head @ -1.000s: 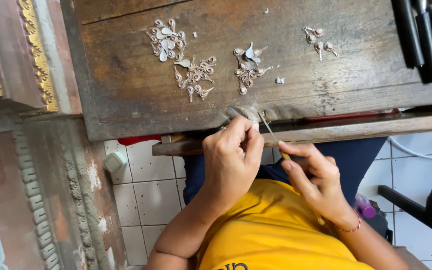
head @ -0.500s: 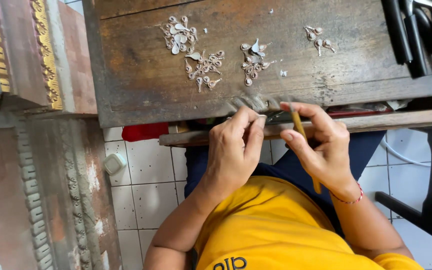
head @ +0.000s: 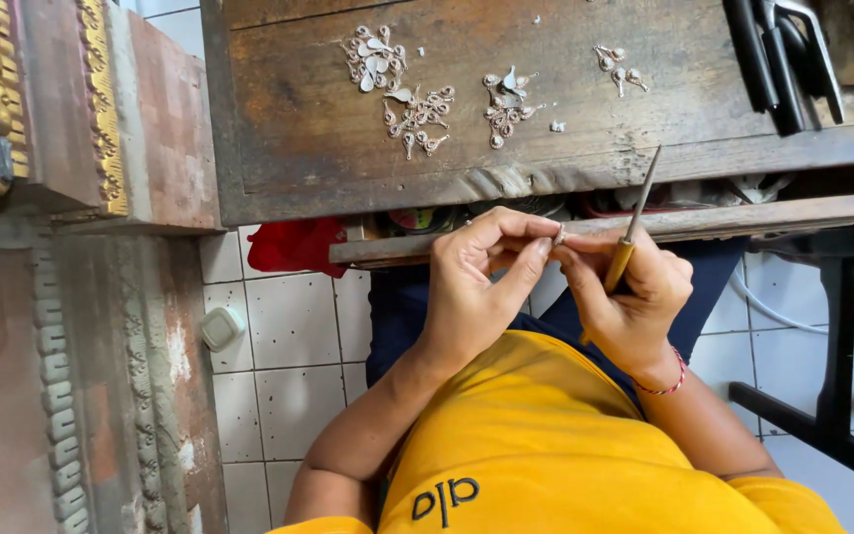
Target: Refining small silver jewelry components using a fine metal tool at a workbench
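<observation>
The left hand (head: 476, 282) pinches a tiny silver-coloured metal piece (head: 559, 235) between thumb and forefinger, its grip closed on it, just below the near edge of the worn dark wooden surface (head: 289, 129). The right hand (head: 635, 297) meets it fingertip to fingertip at the same small piece; its grip is closed around a thin tool with a yellowish wooden handle and a grey metal shaft (head: 630, 232), which stands tilted with the tip rising over the edge of the wooden surface. Whether the right fingers also press on the silver piece cannot be told. A thin red-and-white bracelet (head: 666, 381) circles the right wrist.

Both hands sit in front of a shallow drawer or ledge (head: 743, 213) under the wooden surface, with blurred odds and ends inside. On top of the wooden surface, well beyond the hands, lie three loose clusters of small silver filigree ornaments (head: 417, 104), and a smaller group (head: 620, 64) further to the right. At the far right corner of the wooden surface rest black-handled metal tools (head: 778, 54).

Below the wooden surface's left end a red cloth (head: 294, 245) hangs near the white tiled floor (head: 289, 336). Left of the wooden surface stands carved stonework with gilded trim (head: 101, 109). The person wears a yellow shirt (head: 546, 445) and dark blue trousers (head: 397, 316).
</observation>
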